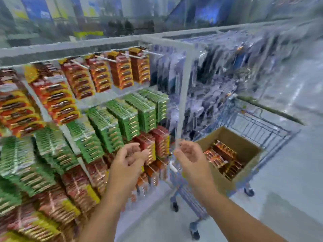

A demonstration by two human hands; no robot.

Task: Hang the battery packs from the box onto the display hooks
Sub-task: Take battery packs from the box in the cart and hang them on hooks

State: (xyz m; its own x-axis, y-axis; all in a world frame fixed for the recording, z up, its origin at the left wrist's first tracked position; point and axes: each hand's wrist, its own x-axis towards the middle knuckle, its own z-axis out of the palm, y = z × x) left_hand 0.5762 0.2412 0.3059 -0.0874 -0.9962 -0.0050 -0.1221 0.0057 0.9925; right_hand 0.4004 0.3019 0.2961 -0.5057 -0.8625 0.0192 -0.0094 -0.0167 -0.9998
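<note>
We find the battery packs (222, 158) lying in an open cardboard box (248, 145) that sits in a blue wire trolley (262, 126) to the person's right, just beside the end of the display rack (185, 95). Both hands are raised between rack and trolley and hold nothing: the left hand (130, 158) has its fingers loosely curled, in front of the lower red packs, and the right hand (189, 154) is likewise relaxed with fingers half bent, near the box's near corner. We judge the packs to be flat carded blisters, stiff along the card, light singly but weighty in a stack because of the cells, and glossy enough to slide against one another. The sound hold would be a pinch across the top card edge near the hanging hole, so that the hole stays free for the hook; we cannot make out the holes themselves, as the frame is blurred. The display hooks (104, 58) in the top row project as thin white prongs, with orange packs hung behind them and some prong length bare; green (111, 119) and red rows below appear full. The floor (288, 198) is smooth, pale and reflective, the aisle open to the right; the neighbouring bay (227, 81) carries dark hanging goods we cannot identify.
</note>
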